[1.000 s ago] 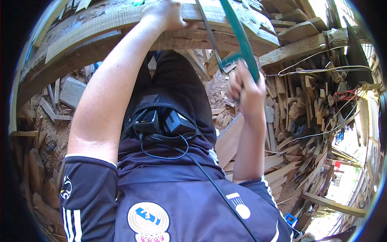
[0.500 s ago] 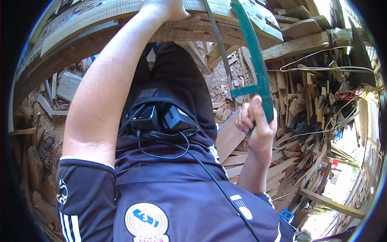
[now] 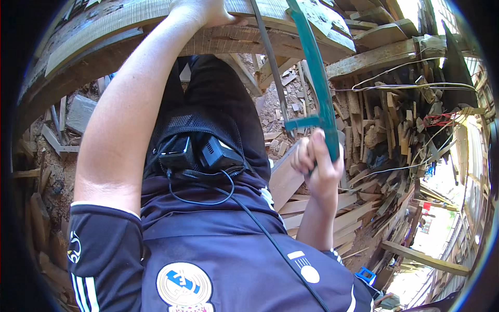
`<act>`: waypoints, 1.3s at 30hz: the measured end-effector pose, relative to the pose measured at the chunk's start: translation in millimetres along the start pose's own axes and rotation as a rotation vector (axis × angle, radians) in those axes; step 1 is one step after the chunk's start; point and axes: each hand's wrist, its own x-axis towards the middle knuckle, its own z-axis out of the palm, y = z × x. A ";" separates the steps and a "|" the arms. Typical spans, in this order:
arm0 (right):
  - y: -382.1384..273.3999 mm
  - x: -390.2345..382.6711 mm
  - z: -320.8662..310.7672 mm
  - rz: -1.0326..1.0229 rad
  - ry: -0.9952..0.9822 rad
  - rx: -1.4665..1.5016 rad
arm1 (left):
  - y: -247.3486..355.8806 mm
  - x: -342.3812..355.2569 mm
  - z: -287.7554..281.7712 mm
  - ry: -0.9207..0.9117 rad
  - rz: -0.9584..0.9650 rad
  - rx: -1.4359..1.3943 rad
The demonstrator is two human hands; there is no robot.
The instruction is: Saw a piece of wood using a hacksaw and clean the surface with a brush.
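Observation:
My right hand (image 3: 321, 162) is closed round the near end of a green bow saw (image 3: 316, 67). The saw's narrow dark blade (image 3: 271, 57) runs to the left of the green frame, and both pass over the wooden beam at the top. The saw's far end is out of view. My left hand (image 3: 200, 11) is on a wooden plank (image 3: 122, 25) lying along the beam (image 3: 249, 41), its thumb against the near edge. Its other fingers are cut off by the upper rim, but the hand appears to grip the plank.
Below the beam, wood scraps and sawdust (image 3: 291, 93) cover the ground. At the right lies a heap of offcuts (image 3: 384, 119) with loose pale wires (image 3: 395, 86) across it. Two dark devices (image 3: 215, 151) with a cable sit in a mesh pouch at my waist.
The saw and my right hand have come slightly toward me. My left hand stays on the plank. The whole view has shifted a little, so things appear further left.

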 end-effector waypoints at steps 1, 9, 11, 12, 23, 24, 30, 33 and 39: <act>-1.2 -0.7 0.0 0.000 0.003 -0.001 | -5.0 6.1 7.9 0.056 0.020 0.038; -15.1 137.0 53.8 -0.009 0.009 -0.130 | -4.0 13.5 17.0 0.002 0.031 0.050; -16.0 141.3 55.5 -0.010 -0.021 -0.126 | -4.5 12.0 14.7 0.001 0.027 0.043; -13.9 135.9 55.0 -0.014 -0.017 -0.126 | -5.2 11.3 14.2 0.000 0.028 0.036; -2.8 20.4 21.1 0.014 -0.080 -0.005 | -87.5 36.7 117.6 0.659 0.184 0.477; 1.2 40.6 17.4 0.030 -0.003 0.006 | -49.8 44.6 109.5 0.667 0.236 0.435; -14.9 128.3 47.9 0.009 -0.014 -0.093 | -11.0 20.0 44.0 0.139 0.108 0.091; -10.0 84.2 38.1 -0.004 0.010 -0.096 | 0.3 -6.5 0.8 0.087 0.048 0.002; -7.3 -20.9 -8.7 0.018 -0.044 0.033 | -9.8 17.8 21.5 -0.091 -0.031 0.061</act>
